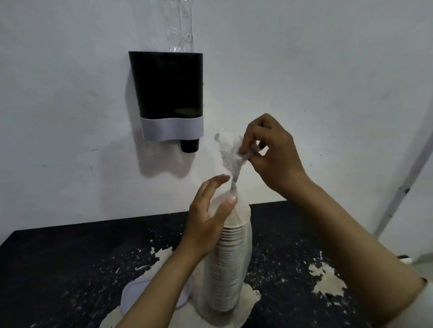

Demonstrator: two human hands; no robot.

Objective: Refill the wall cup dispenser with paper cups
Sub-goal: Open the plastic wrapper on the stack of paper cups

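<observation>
A tall stack of white paper cups [226, 262], sealed in a thin clear plastic sleeve [230, 152], stands upright on the dark, paint-flecked worktop [54, 268], just below and to the right of the black wall-mounted cup dispenser with a pale band near its base [167, 96]. The left hand [208, 218] is open with fingers extended, its palm and thumb pressed against the upper side of the stack to steady it. The right hand [268, 151] pinches the bunched, twisted top of the sleeve between thumb and fingertips, apparently working it loose. A round white lid [138, 292] lies flat on the worktop beside the base of the stack, partly hidden by the left forearm. The task looks to be at an early stage: the cups remain bagged, and none has gone into the dispenser from this stack. The dispenser's dark window makes its contents hard to read, though one dark cup end seems to poke out at the bottom. Opening the sleeve, lifting the cups out and loading them are all left.
</observation>
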